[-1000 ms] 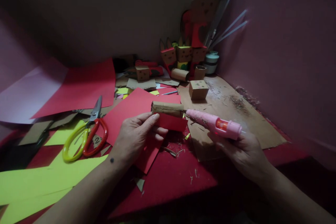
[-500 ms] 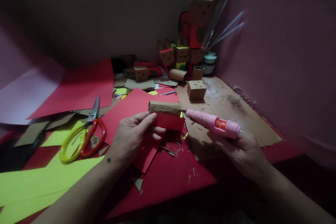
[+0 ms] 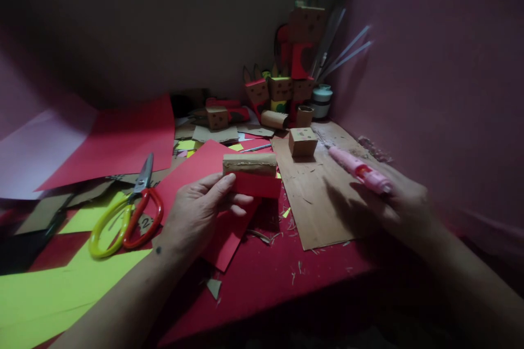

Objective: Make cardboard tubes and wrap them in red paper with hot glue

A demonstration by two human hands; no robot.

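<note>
My left hand (image 3: 204, 202) grips a brown cardboard tube (image 3: 250, 160) together with a strip of red paper (image 3: 257, 185), thumb in front. The strip lies along the tube's near side, and a thin line of glue runs along the tube just above it. In my right hand (image 3: 403, 202) is a pink glue gun (image 3: 360, 169), its nozzle pointing up and left over the cardboard sheet, apart from the tube. A small cardboard box with a drawn face (image 3: 303, 143) stands close to the nozzle. Part of the tube's left end is behind my fingers.
Scissors (image 3: 141, 196) with yellow and red handles lie at left on yellow paper (image 3: 69, 289). Red sheets (image 3: 131, 136) spread behind them. A flat cardboard sheet (image 3: 323, 212) lies at right. Several cardboard figures (image 3: 280, 87) and a teal-lidded jar (image 3: 322, 99) stand at the back.
My right hand has drawn the glue gun away from the tube, to the right and up. My left hand still holds the tube and red strip, slightly shifted left in view.
</note>
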